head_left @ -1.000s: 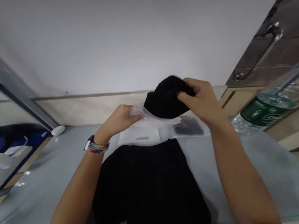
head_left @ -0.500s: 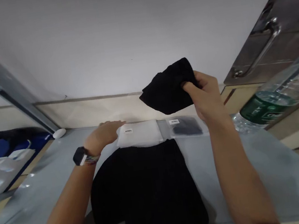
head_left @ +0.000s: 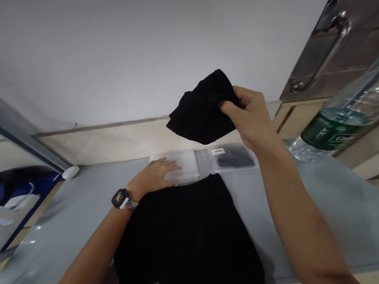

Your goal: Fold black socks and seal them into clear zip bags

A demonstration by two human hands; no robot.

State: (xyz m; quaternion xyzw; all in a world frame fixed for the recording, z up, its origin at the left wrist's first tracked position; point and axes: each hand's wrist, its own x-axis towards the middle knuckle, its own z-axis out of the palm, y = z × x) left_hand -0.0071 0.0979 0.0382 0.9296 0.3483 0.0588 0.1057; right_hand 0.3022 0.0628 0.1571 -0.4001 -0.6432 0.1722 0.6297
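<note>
My right hand (head_left: 251, 116) is closed on a folded black cloth garment (head_left: 202, 111), pinched between thumb and fingers and raised above the table in front of the wall. My left hand (head_left: 154, 178), with a watch on its wrist, lies with fingers spread over a stack of clear plastic bags (head_left: 185, 164). Below it, a pair of black shorts (head_left: 197, 240) is laid out flat toward the front edge. To the right of the bag stack is a clear bag (head_left: 234, 157) with a white label and something dark inside.
The grey table (head_left: 57, 237) runs along the wall. On the right a large water bottle (head_left: 337, 127) with a green label leans at a slant. A white rounded object (head_left: 70, 172) sits by the metal post (head_left: 10, 112). White packages (head_left: 4, 212) lie on blue material at left.
My left hand has moved right, from the left edge of the plastic bag stack onto its top, and its fingers have spread. The garment in my right hand has shifted slightly left in view.
</note>
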